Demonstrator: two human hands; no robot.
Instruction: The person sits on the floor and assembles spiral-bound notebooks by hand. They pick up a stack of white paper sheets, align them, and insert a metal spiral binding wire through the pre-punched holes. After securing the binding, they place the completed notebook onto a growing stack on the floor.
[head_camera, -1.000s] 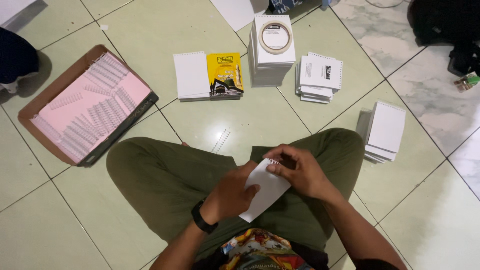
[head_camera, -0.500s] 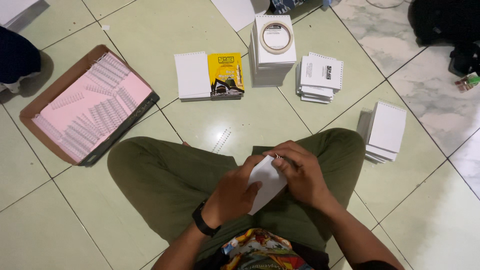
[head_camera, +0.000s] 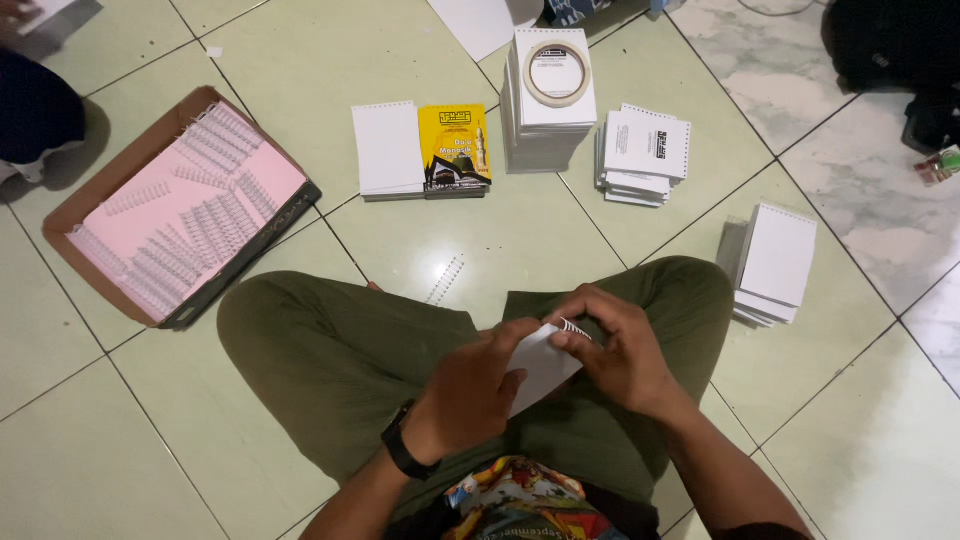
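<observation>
I sit cross-legged on a tiled floor in olive trousers. My left hand (head_camera: 470, 395), with a black watch on the wrist, holds a small white booklet (head_camera: 540, 368) over my lap. My right hand (head_camera: 615, 345) grips the booklet's upper edge, where a white wire spiral (head_camera: 573, 327) shows at its fingertips. Both hands touch the booklet.
A loose white spiral (head_camera: 446, 279) lies on the floor ahead of my knees. A cardboard box (head_camera: 70, 205) of white spirals on pink paper sits left. Several white booklet stacks (head_camera: 775, 260), a yellow-covered booklet (head_camera: 455, 147) and a tape roll (head_camera: 557, 74) lie beyond. Another person's dark clothing (head_camera: 35, 110) is far left.
The booklet has turned and shifted slightly in my hands; my right fingers have worked along its top edge, and the spiral now shows there.
</observation>
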